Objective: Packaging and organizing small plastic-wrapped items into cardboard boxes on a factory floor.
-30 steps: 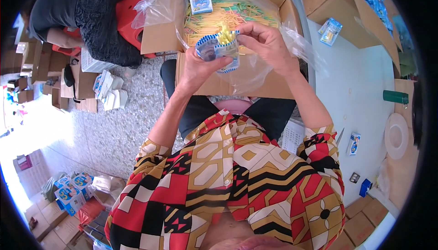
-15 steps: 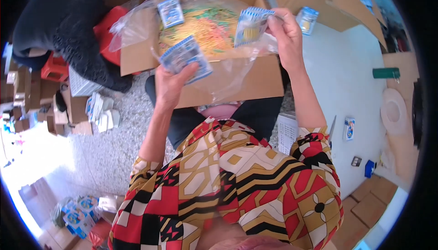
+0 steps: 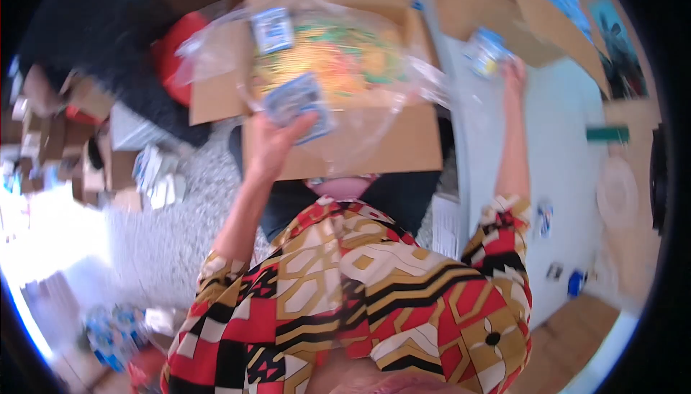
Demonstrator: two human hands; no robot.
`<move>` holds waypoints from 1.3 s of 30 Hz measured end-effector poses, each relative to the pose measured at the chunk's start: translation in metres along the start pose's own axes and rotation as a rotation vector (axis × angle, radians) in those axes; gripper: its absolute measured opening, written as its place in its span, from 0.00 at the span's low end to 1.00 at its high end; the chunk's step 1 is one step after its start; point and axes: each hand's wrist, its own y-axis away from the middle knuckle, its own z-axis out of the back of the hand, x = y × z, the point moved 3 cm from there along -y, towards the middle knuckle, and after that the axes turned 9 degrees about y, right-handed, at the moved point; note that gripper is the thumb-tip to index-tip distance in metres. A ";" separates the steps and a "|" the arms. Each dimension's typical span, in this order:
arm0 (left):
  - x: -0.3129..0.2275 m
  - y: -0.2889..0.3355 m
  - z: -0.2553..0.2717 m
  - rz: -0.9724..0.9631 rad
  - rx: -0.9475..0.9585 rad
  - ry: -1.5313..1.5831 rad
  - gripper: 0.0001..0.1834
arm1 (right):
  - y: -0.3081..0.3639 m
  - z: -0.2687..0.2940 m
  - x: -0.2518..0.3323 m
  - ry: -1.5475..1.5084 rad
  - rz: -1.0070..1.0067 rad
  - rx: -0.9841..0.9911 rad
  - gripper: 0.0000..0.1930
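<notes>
A blue-and-white plastic packet point(image 3: 294, 97) is pinched in my left hand point(image 3: 276, 137), above the near flap of an open cardboard box point(image 3: 374, 138). The box is lined with clear plastic and filled with many thin yellow, green and pink sticks point(image 3: 309, 59), too blurred to name. My right hand point(image 3: 513, 76) is stretched out to the right over the pale table. Its fingertips are at the edge of a blue-and-white packet point(image 3: 486, 52) with something yellow inside. Motion smears those fingers, so their grip is unclear. Another packet point(image 3: 273, 30) rests at the box's far left corner.
On the pale table point(image 3: 497, 142) are another small packet point(image 3: 545, 218), a green cylinder point(image 3: 607, 134) and a blue object point(image 3: 576, 283). A larger open carton point(image 3: 533, 34) stands at the far right. At the left is a person in dark clothes point(image 3: 86, 48).
My right hand has moved from above the box, where it held a packet, rightward to the table beside the packet there. My left hand still holds its packet over the box.
</notes>
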 end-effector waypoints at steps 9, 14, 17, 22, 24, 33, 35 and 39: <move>-0.011 -0.004 -0.009 -0.064 0.011 0.187 0.14 | -0.011 0.018 -0.009 0.008 -0.054 0.026 0.15; -0.007 -0.007 -0.002 -0.059 0.001 0.149 0.15 | 0.008 0.002 0.070 0.391 0.098 -0.162 0.16; -0.005 -0.009 -0.007 -0.046 0.039 0.107 0.15 | 0.046 -0.038 0.171 0.153 0.266 0.147 0.14; -0.004 -0.007 -0.013 -0.069 0.044 0.132 0.13 | 0.126 -0.121 0.289 -0.189 0.279 0.813 0.10; -0.006 -0.006 -0.014 -0.052 0.049 0.123 0.13 | 0.150 -0.134 0.318 -0.206 0.223 1.007 0.12; -0.007 0.001 -0.003 -0.057 0.026 0.073 0.13 | 0.177 -0.168 0.330 -0.294 0.168 1.023 0.14; -0.005 0.001 0.000 -0.057 0.011 0.068 0.12 | 0.179 -0.171 0.329 -0.309 0.148 1.057 0.15; -0.005 0.001 0.001 -0.061 -0.024 0.042 0.13 | 0.181 -0.167 0.334 -0.216 0.238 0.945 0.16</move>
